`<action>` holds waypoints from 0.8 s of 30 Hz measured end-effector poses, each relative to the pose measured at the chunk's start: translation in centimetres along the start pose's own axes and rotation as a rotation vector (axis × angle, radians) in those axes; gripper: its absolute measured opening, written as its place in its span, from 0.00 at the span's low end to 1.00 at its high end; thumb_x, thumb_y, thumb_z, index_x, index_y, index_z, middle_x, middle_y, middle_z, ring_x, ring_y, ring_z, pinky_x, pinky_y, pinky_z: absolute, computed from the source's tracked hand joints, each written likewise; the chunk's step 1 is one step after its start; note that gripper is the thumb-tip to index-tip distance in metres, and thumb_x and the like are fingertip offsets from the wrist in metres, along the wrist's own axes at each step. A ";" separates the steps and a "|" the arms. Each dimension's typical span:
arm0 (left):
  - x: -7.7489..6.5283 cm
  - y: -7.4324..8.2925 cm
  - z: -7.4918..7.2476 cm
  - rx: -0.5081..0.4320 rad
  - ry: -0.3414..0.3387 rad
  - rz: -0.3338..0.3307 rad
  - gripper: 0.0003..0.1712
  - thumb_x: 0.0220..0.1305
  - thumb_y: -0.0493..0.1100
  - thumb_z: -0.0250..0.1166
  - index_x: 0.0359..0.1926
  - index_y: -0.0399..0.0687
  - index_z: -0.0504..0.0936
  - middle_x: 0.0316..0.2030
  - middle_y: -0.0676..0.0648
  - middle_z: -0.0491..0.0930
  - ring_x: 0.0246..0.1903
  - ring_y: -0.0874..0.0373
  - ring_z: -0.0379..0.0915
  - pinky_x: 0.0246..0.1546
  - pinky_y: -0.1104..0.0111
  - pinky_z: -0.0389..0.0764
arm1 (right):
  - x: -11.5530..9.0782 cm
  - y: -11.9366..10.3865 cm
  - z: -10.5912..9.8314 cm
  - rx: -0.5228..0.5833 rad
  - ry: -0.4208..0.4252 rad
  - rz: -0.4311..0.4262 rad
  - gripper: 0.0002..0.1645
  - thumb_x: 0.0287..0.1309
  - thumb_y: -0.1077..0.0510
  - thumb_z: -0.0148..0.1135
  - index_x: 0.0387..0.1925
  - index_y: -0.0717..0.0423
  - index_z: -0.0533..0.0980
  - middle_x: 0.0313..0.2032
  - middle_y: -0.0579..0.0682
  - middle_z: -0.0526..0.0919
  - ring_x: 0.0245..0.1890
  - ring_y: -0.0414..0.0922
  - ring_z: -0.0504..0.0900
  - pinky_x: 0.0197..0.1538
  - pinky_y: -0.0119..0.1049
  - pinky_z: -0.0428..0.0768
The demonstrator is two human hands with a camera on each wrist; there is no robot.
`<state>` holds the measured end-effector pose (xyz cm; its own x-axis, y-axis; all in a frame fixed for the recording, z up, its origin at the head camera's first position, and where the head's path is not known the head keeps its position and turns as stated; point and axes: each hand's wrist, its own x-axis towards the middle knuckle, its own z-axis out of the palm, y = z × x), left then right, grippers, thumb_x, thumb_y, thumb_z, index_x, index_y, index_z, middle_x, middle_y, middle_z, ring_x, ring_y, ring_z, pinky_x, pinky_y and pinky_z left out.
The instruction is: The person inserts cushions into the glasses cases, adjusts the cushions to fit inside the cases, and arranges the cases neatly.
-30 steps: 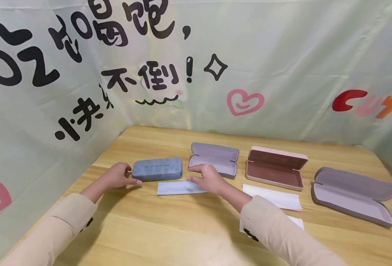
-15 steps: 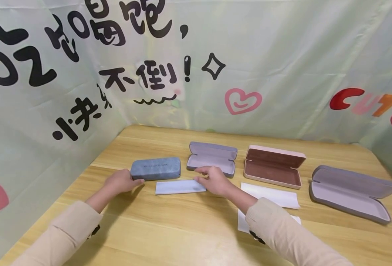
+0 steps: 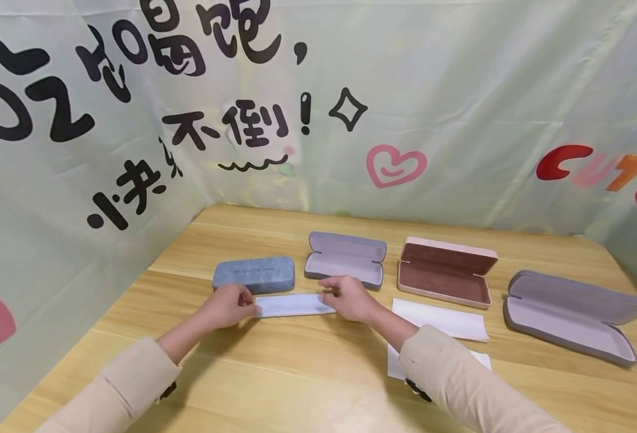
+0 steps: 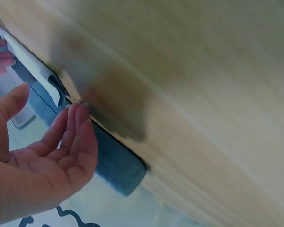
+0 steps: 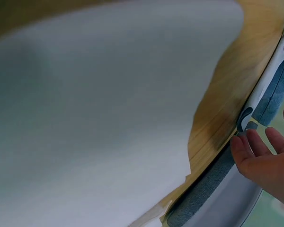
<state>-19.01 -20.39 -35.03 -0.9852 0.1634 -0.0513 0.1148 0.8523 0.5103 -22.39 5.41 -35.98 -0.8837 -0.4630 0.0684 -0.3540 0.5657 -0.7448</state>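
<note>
A pale blue cloth (image 3: 295, 305), folded into a long strip, lies on the table in front of a closed blue glasses case (image 3: 256, 273). My left hand (image 3: 231, 305) is at the strip's left end, fingers bent and thumb apart from them in the left wrist view. At the other end is my right hand (image 3: 351, 299), its thumb and fingertips right at the edge of the strip. The right wrist view shows the rolled fold of the cloth (image 5: 244, 118) close beyond the right fingertips. Behind that hand stands a small lavender glasses case (image 3: 345, 267) with its lid up.
A pink glasses case (image 3: 445, 288) with brown lining and a larger grey-purple one (image 3: 572, 334) stand with lids up to the right. Two white cloths lie before them, one farther back (image 3: 443, 319) and one (image 3: 396, 364) partly under the right sleeve. A printed curtain (image 3: 459, 90) borders the table.
My left hand has moved from the blue glasses case's left end rightward and nearer, to the left end of the folded cloth. My right hand has shifted slightly right, to its right end.
</note>
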 end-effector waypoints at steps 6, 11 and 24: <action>0.0 0.3 0.7 -0.020 0.016 0.012 0.21 0.52 0.42 0.69 0.41 0.29 0.76 0.26 0.46 0.74 0.26 0.59 0.66 0.31 0.67 0.71 | -0.1 0.3 0.0 -0.005 -0.023 -0.010 0.19 0.59 0.64 0.56 0.52 0.69 0.74 0.50 0.63 0.79 0.50 0.54 0.77 0.51 0.45 0.76; 0.1 0.4 1.0 -0.016 0.029 -0.010 0.26 0.52 0.42 0.69 0.46 0.26 0.75 0.27 0.47 0.72 0.27 0.58 0.65 0.32 0.67 0.69 | -0.1 0.4 0.2 0.006 -0.013 0.008 0.19 0.58 0.65 0.57 0.52 0.69 0.74 0.50 0.63 0.79 0.53 0.55 0.76 0.55 0.45 0.75; 0.7 0.5 1.7 0.021 0.026 -0.012 0.24 0.52 0.41 0.69 0.46 0.29 0.76 0.30 0.45 0.75 0.29 0.58 0.67 0.32 0.66 0.71 | 0.5 0.5 0.5 -0.027 0.012 0.041 0.17 0.55 0.66 0.60 0.47 0.66 0.77 0.43 0.58 0.81 0.43 0.48 0.77 0.48 0.40 0.76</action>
<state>-19.41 -19.04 -36.27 -0.9894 0.1407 -0.0347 0.1057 0.8644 0.4916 -22.88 5.10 -36.66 -0.9012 -0.4310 0.0466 -0.3256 0.6020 -0.7291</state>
